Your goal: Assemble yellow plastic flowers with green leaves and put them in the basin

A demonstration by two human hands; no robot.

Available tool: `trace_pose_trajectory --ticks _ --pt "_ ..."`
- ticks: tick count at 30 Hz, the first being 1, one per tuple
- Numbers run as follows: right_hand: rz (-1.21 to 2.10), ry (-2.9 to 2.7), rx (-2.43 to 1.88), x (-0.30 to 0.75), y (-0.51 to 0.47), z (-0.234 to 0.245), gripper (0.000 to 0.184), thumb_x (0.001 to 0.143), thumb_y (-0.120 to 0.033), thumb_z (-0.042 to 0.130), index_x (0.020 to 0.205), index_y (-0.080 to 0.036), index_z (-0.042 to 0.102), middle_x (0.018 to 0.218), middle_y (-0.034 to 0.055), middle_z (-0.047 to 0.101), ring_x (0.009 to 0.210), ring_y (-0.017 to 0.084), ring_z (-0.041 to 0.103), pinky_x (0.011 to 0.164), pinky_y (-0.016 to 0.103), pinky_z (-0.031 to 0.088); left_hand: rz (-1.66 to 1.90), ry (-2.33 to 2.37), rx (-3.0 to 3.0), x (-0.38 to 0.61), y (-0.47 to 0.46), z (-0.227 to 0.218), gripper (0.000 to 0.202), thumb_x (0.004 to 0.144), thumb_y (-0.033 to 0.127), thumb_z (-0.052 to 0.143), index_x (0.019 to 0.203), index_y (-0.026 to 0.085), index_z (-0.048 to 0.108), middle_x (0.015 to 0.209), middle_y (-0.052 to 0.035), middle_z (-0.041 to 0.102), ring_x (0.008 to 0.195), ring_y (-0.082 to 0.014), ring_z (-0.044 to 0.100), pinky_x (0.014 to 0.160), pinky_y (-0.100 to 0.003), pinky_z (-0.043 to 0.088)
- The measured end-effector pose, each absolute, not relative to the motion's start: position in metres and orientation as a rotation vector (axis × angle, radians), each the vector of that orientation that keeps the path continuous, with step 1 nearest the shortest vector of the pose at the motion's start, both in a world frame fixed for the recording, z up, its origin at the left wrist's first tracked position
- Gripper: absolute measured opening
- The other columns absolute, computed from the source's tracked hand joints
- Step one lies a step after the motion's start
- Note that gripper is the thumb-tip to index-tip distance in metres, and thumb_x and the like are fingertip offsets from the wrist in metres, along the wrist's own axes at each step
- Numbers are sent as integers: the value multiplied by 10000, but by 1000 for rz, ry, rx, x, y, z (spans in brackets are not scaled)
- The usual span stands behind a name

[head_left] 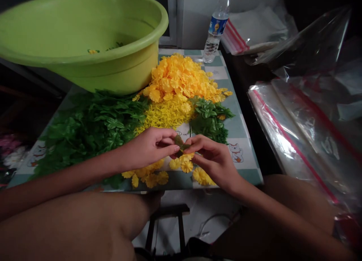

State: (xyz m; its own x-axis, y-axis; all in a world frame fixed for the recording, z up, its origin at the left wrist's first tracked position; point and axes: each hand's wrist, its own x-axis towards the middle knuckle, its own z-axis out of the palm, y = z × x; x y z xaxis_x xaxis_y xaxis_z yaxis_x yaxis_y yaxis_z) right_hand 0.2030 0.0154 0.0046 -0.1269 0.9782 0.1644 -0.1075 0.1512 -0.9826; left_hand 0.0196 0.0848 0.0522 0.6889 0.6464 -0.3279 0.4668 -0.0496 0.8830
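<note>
My left hand [149,148] and my right hand [212,161] meet above the middle of a checked tablecloth [243,148], their fingertips pinching a small green artificial leaf [178,142]. Part of the leaf is hidden by my fingers. Just below my hands lie several yellow artificial flower heads [182,163], with more scattered [141,174] under my left wrist. Behind my hands are a pile of orange-yellow petals [181,78], a mound of fine yellow petals [166,116], and heaps of green artificial leaves [93,129] [209,119].
A large lime-green plastic basin [85,38] overhangs the table's far left corner. A plastic water bottle [216,29] stands at the far edge. Clear plastic bags with red strips [296,136] lie to the right. My knees are below the table's near edge.
</note>
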Motion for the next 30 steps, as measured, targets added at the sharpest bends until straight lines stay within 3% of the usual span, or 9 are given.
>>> trace_pose_trajectory --ticks 11,21,25,30 --pt "1055 -1492 -1028 203 14 4 185 774 -35 574 804 -199 655 915 32 641 895 148 610 826 302 457 234 887 1828 22 81 52 77 817 241 540 823 167 521 602 60 591 590 -86 519 572 -186 400" --pt "1045 -1554 -1029 201 15 4 175 770 -33 551 781 -194 621 868 31 625 837 151 599 773 301 456 171 849 1836 19 80 48 129 831 224 503 897 151 587 757 -15 677 695 -132 616 624 -224 435" --pt "1042 -1550 -1081 198 12 0 152 787 -58 539 787 -206 575 840 24 608 817 153 587 741 295 455 170 830 1897 21 80 45 99 834 225 509 878 157 567 648 26 613 602 -104 546 574 -207 391" --pt "1068 -1514 -1186 195 11 -3 233 765 -63 526 941 -214 519 880 29 592 812 156 570 737 298 456 195 752 2080 21 81 44 88 817 138 493 850 160 572 558 71 491 523 -72 431 543 -192 330"
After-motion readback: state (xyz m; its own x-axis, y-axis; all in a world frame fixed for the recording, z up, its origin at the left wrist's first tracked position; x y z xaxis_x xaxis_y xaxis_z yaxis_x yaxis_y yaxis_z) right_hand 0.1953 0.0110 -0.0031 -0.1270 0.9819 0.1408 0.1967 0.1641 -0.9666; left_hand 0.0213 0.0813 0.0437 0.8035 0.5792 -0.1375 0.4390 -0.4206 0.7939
